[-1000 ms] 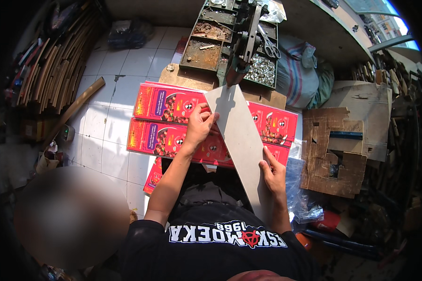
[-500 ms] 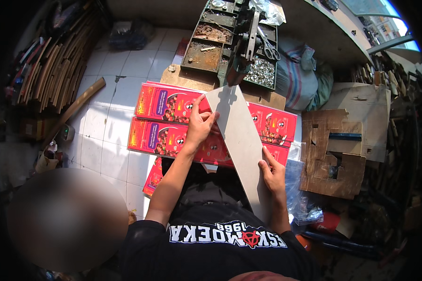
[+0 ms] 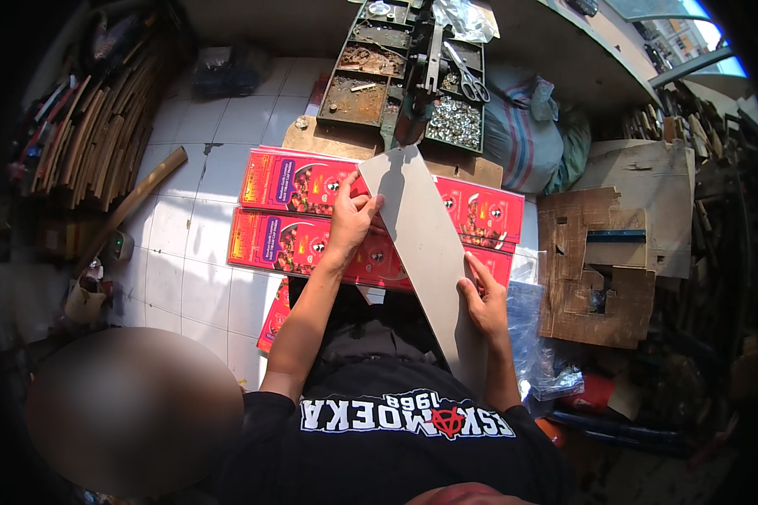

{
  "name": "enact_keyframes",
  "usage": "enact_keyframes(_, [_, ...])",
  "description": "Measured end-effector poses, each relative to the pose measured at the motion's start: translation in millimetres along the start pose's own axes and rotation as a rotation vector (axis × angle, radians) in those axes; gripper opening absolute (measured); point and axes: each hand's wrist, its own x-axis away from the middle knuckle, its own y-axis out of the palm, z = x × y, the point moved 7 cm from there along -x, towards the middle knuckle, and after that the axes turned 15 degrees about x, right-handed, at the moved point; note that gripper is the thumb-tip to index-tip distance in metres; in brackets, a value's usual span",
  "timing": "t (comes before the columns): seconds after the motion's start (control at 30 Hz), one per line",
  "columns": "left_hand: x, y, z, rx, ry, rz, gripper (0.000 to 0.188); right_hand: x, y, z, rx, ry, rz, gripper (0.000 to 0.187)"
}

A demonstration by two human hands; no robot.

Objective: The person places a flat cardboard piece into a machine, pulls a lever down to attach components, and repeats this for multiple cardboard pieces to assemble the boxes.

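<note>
A long, pale grey board (image 3: 421,227) lies slantwise before me, its far end beneath the head of a dark metal press (image 3: 413,118). My left hand (image 3: 351,220) grips the board's left edge near that far end, thumb on top and index finger stretched along the edge. Farther down, my right hand (image 3: 485,296) holds the right edge, thumb on the upper face and fingers by the side. Underneath are stacks of red printed panels (image 3: 257,238), partly covered by the board. A shadow falls across the board's far end.
Behind the press stands a compartment tray (image 3: 358,101) with small shiny metal pieces (image 3: 455,124) and scissors (image 3: 467,77). A striped sack (image 3: 526,139) and cut brown cardboard (image 3: 564,286) are at right. Stacked boards (image 3: 97,143) lean at left; a wooden stick (image 3: 143,198) slants over floor tiles.
The whole view has shifted slightly. Over the board's far end, the shadow has changed from a cross-like outline to a smoother one. Both hands keep their hold on the board.
</note>
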Motion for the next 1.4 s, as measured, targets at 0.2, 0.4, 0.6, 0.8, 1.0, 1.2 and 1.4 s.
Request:
enact_keyframes(0.2, [37,-18,2,0.052,-0.068,0.000,0.033,-16,-6,12,-0.083,0.029,-0.165,0.020])
enact_keyframes(0.4, [55,-50,5,0.068,-0.002,0.106,0.027,-175,-32,-46,0.322,-0.391,0.352,0.023])
enact_keyframes(0.6, [46,-50,-1,0.089,0.021,0.084,0.031,-300,2,-78,1.042,-0.499,0.304,0.018])
enact_keyframes(0.8, [51,-52,-4,0.094,0.014,0.052,0.041,-325,3,-66,0.972,-0.598,0.378,0.010])
enact_keyframes(1.0, [51,-47,-2,0.094,-0.029,0.019,0.042,-327,-8,-51,0.864,-0.584,0.349,0.013])
enact_keyframes(1.2, [55,-47,6,0.103,-0.035,0.040,0.038,-311,4,-70,0.828,-0.567,0.175,0.027])
enact_keyframes(1.4, [53,-46,1,0.107,-0.032,0.036,0.040,-332,-1,-59,0.829,-0.590,0.225,0.016])
